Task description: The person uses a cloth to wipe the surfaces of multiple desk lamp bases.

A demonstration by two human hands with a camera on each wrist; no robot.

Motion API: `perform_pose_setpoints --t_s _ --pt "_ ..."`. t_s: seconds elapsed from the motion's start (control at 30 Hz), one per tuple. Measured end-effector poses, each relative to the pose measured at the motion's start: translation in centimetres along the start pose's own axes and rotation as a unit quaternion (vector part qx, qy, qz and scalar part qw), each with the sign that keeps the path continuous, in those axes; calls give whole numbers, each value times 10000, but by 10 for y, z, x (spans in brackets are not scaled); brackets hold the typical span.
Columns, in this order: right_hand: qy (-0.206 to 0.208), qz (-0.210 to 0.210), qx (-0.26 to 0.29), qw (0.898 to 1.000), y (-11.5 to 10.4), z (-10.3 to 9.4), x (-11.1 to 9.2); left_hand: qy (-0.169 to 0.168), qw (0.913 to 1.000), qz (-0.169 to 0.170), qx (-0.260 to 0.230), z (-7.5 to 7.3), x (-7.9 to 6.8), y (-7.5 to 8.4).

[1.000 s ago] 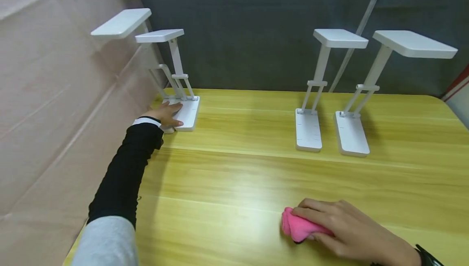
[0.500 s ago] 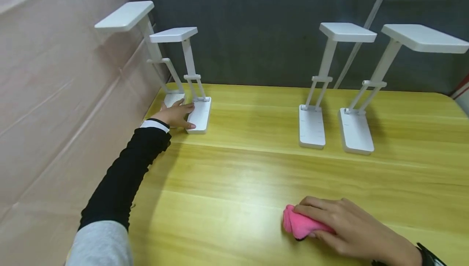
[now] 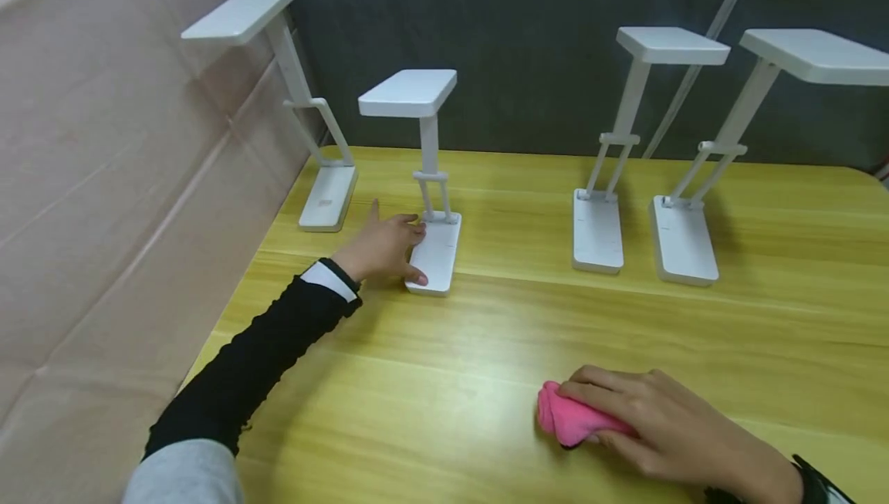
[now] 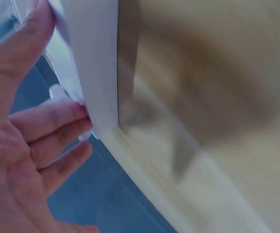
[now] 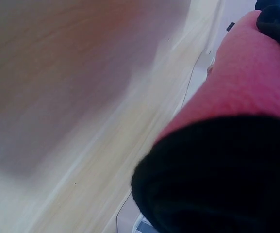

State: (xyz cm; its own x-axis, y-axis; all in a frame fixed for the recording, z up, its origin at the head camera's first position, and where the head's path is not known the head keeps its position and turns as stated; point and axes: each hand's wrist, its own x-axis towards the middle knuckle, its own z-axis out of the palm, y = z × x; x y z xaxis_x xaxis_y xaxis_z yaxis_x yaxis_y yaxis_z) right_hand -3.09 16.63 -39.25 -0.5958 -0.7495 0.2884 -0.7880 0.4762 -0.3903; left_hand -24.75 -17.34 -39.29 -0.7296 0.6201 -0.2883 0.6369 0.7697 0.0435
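Observation:
My left hand point(image 3: 386, 246) touches the base of a white folding desk lamp point(image 3: 436, 252) from its left side, fingers spread and thumb on the near corner. In the left wrist view, the fingertips point(image 4: 79, 110) meet the edge of the lamp's pale base point(image 4: 96, 53). Near the front right of the wooden table point(image 3: 389, 404), my right hand point(image 3: 660, 423) grips a bunched pink cloth point(image 3: 572, 415) with dark trim, holding it low at the tabletop. The pink cloth point(image 5: 256, 77) fills much of the right wrist view, and the right fingers are hidden there.
A similar white lamp point(image 3: 329, 199) stands at the far left beside a pale draped wall point(image 3: 104, 218). Two more lamps, one point(image 3: 597, 232) and its right neighbour point(image 3: 684, 245), stand at the back right. A dark curtain point(image 3: 500, 72) hangs behind the table.
My left hand has shifted right and nearer, and the inner left lamp has come with it, now apart from the outer left lamp. The right hand and cloth have hardly moved.

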Motion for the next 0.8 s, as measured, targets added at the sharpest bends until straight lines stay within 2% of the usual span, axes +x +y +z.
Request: perform_pose_setpoints --t_s 0.1,0.27,0.53,0.7,0.8 --pt "95 -85 29 9999 1 1 -1 184 9992 296 -174 6 -3 26" --pt "-14 97 14 10000 1 0 -2 425 9964 670 -303 12 -7 66" --pt "-63 227 59 9997 1 -3 -2 778 9900 1154 234 15 -6 120" --pt "-107 293 218 9993 0 -4 -1 907 9877 1148 549 17 -6 148" --pt "-123 358 235 9990 2 -6 1 951 9878 1039 664 19 -7 153"
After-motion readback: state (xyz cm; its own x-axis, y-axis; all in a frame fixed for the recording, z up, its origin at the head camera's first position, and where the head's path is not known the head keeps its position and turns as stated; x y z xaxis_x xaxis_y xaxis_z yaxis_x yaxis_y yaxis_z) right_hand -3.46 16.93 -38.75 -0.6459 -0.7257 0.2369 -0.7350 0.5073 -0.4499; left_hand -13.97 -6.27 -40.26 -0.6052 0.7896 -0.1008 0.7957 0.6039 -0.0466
